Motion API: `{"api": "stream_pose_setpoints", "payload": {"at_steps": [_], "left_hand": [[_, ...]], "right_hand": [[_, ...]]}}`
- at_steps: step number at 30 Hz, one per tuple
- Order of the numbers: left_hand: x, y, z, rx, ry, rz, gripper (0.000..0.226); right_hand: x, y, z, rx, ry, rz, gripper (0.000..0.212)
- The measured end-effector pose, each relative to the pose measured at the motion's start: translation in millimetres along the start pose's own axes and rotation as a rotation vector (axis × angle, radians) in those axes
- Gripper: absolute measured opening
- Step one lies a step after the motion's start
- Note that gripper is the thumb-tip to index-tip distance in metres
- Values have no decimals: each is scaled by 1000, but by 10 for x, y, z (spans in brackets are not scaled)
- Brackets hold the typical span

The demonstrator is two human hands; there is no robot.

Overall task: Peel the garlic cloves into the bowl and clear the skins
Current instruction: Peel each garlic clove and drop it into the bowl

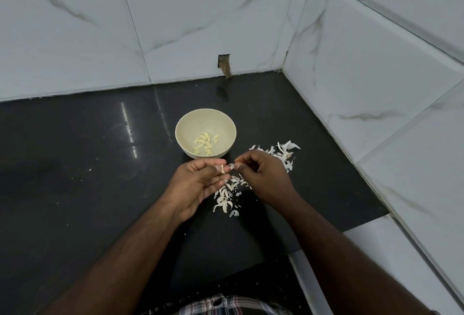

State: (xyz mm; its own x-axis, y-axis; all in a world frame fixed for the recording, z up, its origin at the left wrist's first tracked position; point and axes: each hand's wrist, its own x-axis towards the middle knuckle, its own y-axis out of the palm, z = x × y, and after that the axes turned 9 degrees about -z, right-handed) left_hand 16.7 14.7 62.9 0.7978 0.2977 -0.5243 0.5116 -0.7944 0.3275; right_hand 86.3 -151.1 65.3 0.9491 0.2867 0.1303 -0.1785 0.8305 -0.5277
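A cream bowl (185, 124) stands on the black counter (88, 151) and holds several peeled garlic cloves (205, 146). Just in front of the bowl, my left hand (198, 184) pinches a small garlic clove (222, 168) at its fingertips. My right hand (263, 176) faces it and pinches a scrap of skin (232, 165) beside the clove. Loose white skins lie on the counter below my hands (226, 199) and behind my right hand (283, 151).
White marble-patterned tiled walls (351, 83) close the counter at the back and on the right, forming a corner. A small dark hole (224, 62) is cut in the back wall above the counter. The counter's front edge runs near my body.
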Motion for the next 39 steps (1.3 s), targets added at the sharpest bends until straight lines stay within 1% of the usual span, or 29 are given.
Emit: {"api": "stream_pose_setpoints", "payload": {"at_steps": [3, 8, 11, 14, 15, 17, 20, 22, 23, 25, 27, 28, 31, 34, 36, 39], "left_hand": [[5, -14, 7, 11, -10, -5, 19], [35, -24, 20, 55, -3, -20, 21], [40, -22, 23, 72, 5, -31, 20], [46, -8, 32, 92, 24, -61, 13], [44, -4, 38, 102, 32, -66, 12], [48, 1, 47, 114, 46, -66, 12], [48, 4, 55, 104, 47, -53, 13], [43, 7, 52, 100, 50, -36, 11], [39, 8, 49, 95, 52, -30, 8], [31, 13, 41, 85, 59, -28, 7], [23, 16, 38, 86, 70, -26, 7], [20, 16, 39, 85, 74, -22, 7], [17, 4, 43, 96, 85, -18, 6], [18, 1, 48, 125, 104, -14, 5], [22, -2, 48, 147, 128, -13, 4], [31, -29, 57, 206, 161, -10, 3]], "right_hand": [[14, -37, -34, -26, 29, -13, 3], [69, -95, -80, -185, 59, 30, 15], [78, -89, -81, -188, 92, -32, 12], [76, -72, -62, -237, 54, -56, 9], [71, -63, -56, -235, 16, -40, 13], [64, -50, -20, -188, -13, -4, 24], [54, 3, 56, -35, 67, 42, 20], [51, 47, 84, 6, 68, 103, 24], [45, 65, 87, 32, 65, 140, 24], [33, 83, 85, 114, 94, 192, 16], [36, 91, 71, 190, 150, 191, 11], [40, 94, 58, 212, 173, 180, 12], [57, 78, 48, 185, 185, 185, 19], [48, 62, 46, 72, 85, 273, 14], [38, 66, 51, 88, 109, 249, 5], [57, 74, 45, 132, 158, 195, 5]]}}
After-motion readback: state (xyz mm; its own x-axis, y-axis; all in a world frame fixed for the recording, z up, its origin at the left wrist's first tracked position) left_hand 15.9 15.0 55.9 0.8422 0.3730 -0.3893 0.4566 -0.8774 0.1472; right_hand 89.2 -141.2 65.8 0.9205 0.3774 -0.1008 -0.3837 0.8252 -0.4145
